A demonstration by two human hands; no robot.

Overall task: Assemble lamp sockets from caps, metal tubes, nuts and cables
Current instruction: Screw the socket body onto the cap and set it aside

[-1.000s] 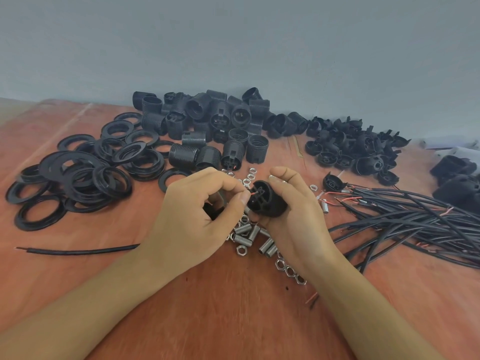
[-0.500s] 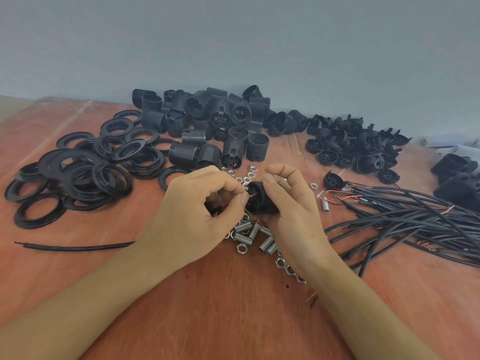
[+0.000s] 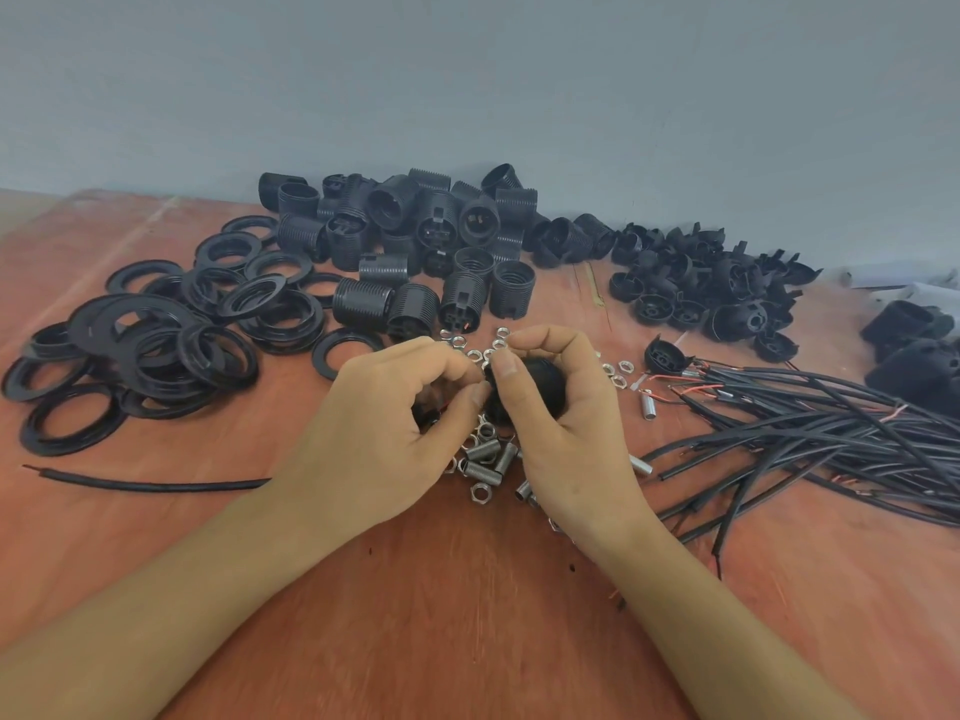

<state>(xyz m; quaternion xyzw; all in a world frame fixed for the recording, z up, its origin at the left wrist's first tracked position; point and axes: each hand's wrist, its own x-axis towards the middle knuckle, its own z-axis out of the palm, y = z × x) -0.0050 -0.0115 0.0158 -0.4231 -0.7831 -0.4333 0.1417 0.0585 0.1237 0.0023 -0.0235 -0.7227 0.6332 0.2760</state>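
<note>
My right hand (image 3: 563,433) grips a black socket cap (image 3: 540,384) between thumb and curled fingers above the table's middle. My left hand (image 3: 387,433) is closed right beside it, fingertips pinched against the cap's left side over a dark part (image 3: 428,413) that my fingers mostly hide. A black cable (image 3: 145,483) runs from under my left hand toward the left. Under both hands lie threaded metal tubes (image 3: 483,457) and loose nuts (image 3: 478,492). More nuts (image 3: 618,374) lie just behind the hands.
Black rings (image 3: 156,335) are piled at the left. Threaded socket bodies (image 3: 431,252) are heaped at the back, with black caps (image 3: 717,293) to their right. A bundle of black cables (image 3: 831,433) spreads at the right. The orange table (image 3: 467,615) stretches toward me.
The cap has turned in my right hand so its open inside no longer faces me. Both hands stayed in place, with fingers pressed closer together.
</note>
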